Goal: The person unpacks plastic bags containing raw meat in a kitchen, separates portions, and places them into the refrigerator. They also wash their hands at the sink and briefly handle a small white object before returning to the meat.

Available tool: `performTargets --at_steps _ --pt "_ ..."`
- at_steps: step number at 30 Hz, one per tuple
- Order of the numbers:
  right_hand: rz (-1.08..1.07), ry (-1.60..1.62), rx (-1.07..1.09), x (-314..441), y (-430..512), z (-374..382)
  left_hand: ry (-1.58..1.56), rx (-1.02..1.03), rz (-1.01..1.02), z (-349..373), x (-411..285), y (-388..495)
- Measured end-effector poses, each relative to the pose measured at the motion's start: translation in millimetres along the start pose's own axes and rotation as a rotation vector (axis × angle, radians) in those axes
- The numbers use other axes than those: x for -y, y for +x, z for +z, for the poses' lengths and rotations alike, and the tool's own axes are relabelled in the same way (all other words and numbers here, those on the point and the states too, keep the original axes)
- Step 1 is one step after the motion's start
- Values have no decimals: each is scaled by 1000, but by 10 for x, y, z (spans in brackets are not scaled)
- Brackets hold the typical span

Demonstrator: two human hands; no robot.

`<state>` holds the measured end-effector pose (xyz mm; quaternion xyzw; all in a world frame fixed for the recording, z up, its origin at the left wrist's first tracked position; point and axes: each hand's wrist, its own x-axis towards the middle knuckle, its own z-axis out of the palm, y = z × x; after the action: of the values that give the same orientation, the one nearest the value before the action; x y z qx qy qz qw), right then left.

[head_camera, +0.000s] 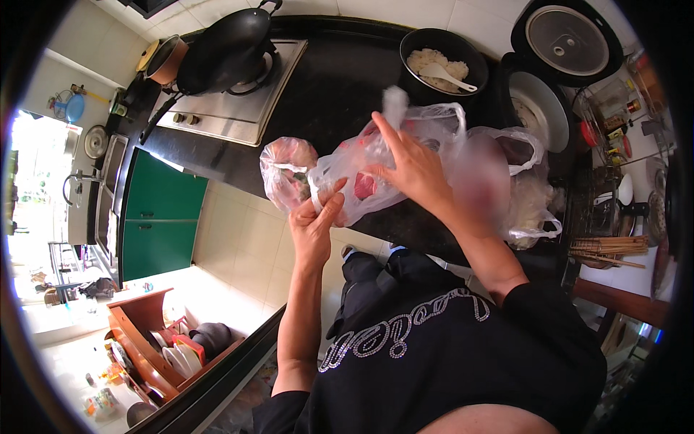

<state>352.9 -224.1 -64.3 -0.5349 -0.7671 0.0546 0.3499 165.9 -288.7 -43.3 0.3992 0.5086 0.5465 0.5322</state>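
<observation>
My left hand (320, 217) pinches the handle edge of a thin translucent plastic bag (374, 149) over the counter's front edge. Red meat (365, 186) shows through the side of this bag. Above it is my right hand (417, 165), thumb and index finger spread wide, the thumb by the plastic. A blurred whitish piece of plastic (396, 103) is beside the index fingertip; whether it is held is unclear. Left of the bag, a tied plastic bag (288, 168) has pinkish contents. Another plastic bag (526, 209) lies right of my forearm, its contents indistinct.
A black wok (227, 51) stands on the gas stove (217, 119). At the back, a black pot (406, 59) contains rice and a white rice paddle (447, 77). An open rice cooker (542, 108) is to its right, near a rack with chopsticks (610, 245).
</observation>
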Motion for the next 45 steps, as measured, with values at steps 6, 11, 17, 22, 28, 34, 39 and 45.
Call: performTargets --at_steps 6,11,17,22,28,34,39,45 --pt "519 906 -143 -260 5 -72 51 47 -67 -73 -43 -24" --pt "521 1120 -239 -125 -315 -491 403 68 27 -136 -54 -24" --pt "355 965 -225 -68 -471 -629 475 100 164 -74 -93 37" --pt "357 816 -278 -137 -586 -724 487 196 306 -33 -90 36" --pt "295 332 -316 -211 -514 -761 394 222 187 -88 14 -154" --pt "207 -74 -438 -261 -282 -753 195 203 86 -111 46 -239" --pt "513 706 -188 -320 -235 -686 -34 108 35 -88 -3 -274" --pt "506 1196 -22 -145 -450 -647 470 -99 268 -123 37 -321"
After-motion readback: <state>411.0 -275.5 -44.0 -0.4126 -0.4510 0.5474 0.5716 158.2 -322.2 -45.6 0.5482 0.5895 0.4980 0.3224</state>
